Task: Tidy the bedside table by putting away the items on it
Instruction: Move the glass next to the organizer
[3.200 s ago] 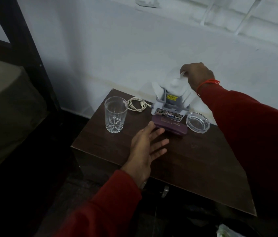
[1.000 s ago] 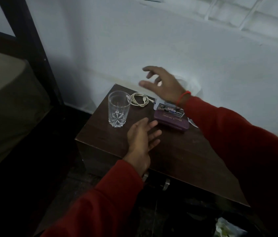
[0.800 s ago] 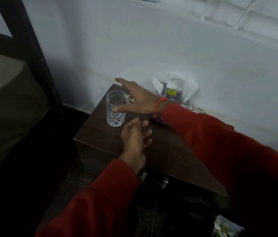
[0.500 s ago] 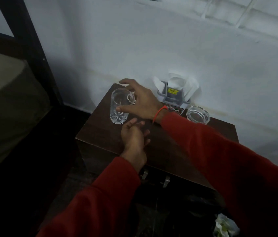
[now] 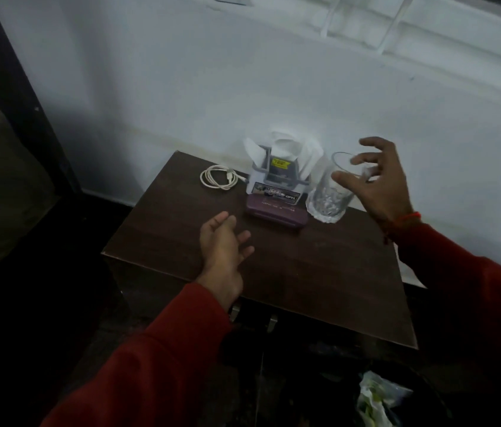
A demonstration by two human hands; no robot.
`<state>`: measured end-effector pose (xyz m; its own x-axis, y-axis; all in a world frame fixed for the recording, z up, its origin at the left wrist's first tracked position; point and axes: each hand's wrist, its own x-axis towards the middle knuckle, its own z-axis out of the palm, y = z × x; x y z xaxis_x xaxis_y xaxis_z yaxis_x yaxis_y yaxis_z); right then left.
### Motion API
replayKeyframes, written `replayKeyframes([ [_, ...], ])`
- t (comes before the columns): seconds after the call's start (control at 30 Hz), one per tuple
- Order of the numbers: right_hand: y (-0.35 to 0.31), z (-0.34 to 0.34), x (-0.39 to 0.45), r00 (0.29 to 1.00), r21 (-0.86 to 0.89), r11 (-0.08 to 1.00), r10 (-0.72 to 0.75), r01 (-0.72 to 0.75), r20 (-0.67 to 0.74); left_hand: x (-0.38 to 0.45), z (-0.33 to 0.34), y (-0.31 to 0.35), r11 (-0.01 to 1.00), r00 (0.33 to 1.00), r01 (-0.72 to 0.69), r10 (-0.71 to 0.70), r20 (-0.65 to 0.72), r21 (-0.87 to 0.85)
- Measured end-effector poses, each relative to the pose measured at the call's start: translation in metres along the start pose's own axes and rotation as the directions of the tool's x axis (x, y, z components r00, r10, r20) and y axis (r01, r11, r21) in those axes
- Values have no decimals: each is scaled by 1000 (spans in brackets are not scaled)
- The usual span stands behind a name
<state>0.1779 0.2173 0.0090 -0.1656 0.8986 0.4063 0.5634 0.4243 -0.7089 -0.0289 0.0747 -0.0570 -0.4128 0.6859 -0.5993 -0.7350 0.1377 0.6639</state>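
A dark wooden bedside table (image 5: 320,272) stands against a pale wall (image 5: 181,87). The napkin holder (image 5: 277,175), a grey rack stuffed with white napkins and bearing a yellow sticker, sits at the back edge of the table, close to the wall. Just in front of the napkin holder, touching its base, lies a flat purple case (image 5: 275,212). To the left of the napkin holder, near the back edge, a white cable (image 5: 219,177) rests in a loose coil, one end reaching toward the holder's base. Immediately to the right of the napkin holder stands a cut-glass tumbler (image 5: 334,189), leaning a little; it seems to sit on a clear glass dish, though the two blur together and the edge between them is hard to make out.

The right hand (image 5: 375,183) is beside the tumbler's rim, to the right of the napkin holder, fingers spread and curled loosely with gaps between them. The fingertips overlap the rim in this view, but the hand is not closed around the glass. A red thread circles that wrist, and the sleeve is red.

The left hand (image 5: 223,251) lies in front of the napkin holder, nearer the table's front edge, palm up, fingers relaxed and apart, holding nothing.
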Motion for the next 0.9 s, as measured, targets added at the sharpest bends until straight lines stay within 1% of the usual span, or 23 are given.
replayKeyframes([
  [0.1, 26, -9, 8, 988, -48, 994, 92, -99, -127, 0, 5, -5, 1000, 1000, 4, -4, 6, 12],
  [0.23, 52, 2, 22, 969, -73, 978, 180, -194, -172, 1, 10, -11, 1000, 1000, 12, -12, 11, 22],
  [0.47, 76, 31, 34, 957, -167, 944, 272, -286, -101, 8, 13, -17, 999, 999, 25, -26, 27, 41],
  [0.67, 78, 38, 37, 952, -225, 926, 298, -305, -62, 14, 12, -18, 998, 1000, 9, -11, 30, 64],
  [0.73, 77, 36, 36, 950, -259, 916, 312, -306, -19, 13, 13, -17, 995, 999, -20, 16, 45, 100],
  [0.8, 76, 32, 33, 945, -330, 896, 325, -297, 31, 10, 16, -13, 988, 996, -60, 50, 71, 144],
  [0.83, 78, 30, 31, 947, -372, 884, 319, -283, 36, 8, 17, -11, 984, 993, -90, 77, 87, 156],
  [0.9, 71, 25, 21, 952, -410, 866, 306, -286, -18, 6, 16, -9, 963, 981, -173, 150, 124, 207],
])
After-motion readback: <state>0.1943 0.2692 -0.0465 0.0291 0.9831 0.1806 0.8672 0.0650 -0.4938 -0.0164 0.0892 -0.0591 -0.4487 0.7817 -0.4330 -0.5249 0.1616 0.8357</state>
